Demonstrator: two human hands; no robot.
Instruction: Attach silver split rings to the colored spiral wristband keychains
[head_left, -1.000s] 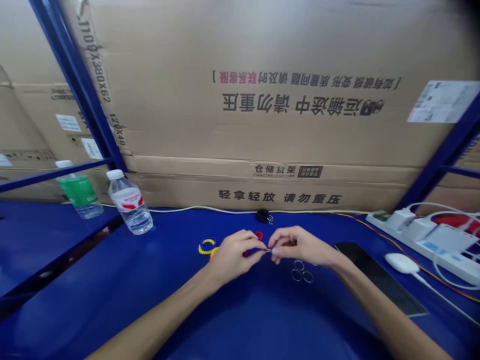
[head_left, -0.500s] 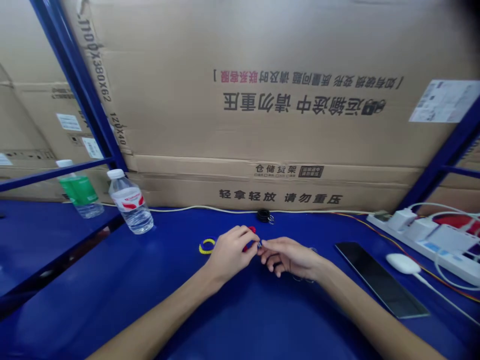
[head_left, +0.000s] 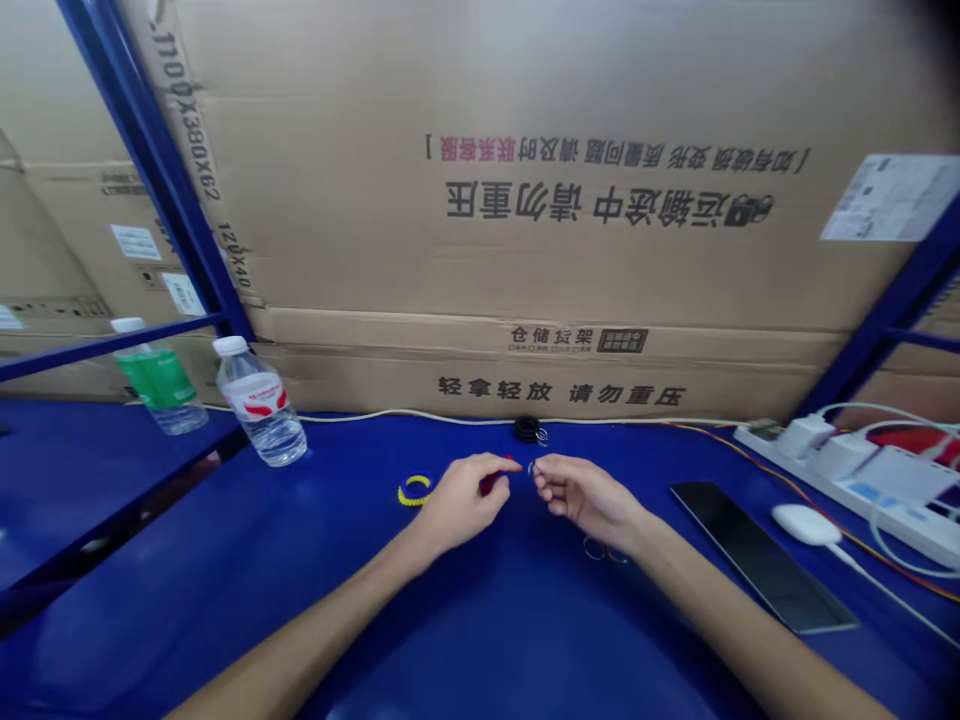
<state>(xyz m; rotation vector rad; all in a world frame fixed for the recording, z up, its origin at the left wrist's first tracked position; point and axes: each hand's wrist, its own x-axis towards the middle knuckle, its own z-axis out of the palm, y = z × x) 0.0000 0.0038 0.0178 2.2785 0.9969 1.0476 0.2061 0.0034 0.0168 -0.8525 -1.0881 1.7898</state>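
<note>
Over the blue table, my left hand is closed on a red coil band, of which only a bit shows past the fingers. My right hand pinches a small metal ring close to it, with a small gap between the two. A yellow coil band lies just left of my left hand. Loose metal rings lie partly hidden under my right wrist. A black coil band with a ring rests farther back, near the boxes.
Two water bottles stand at the back left by a blue rack post. A dark phone, a white mouse-like device and a power strip with plugs lie at the right. Cardboard boxes wall the back.
My hands, joined at the fingertips before, have come slightly apart; the right hand now holds the metal ring separate from the red band and sits a little higher.
</note>
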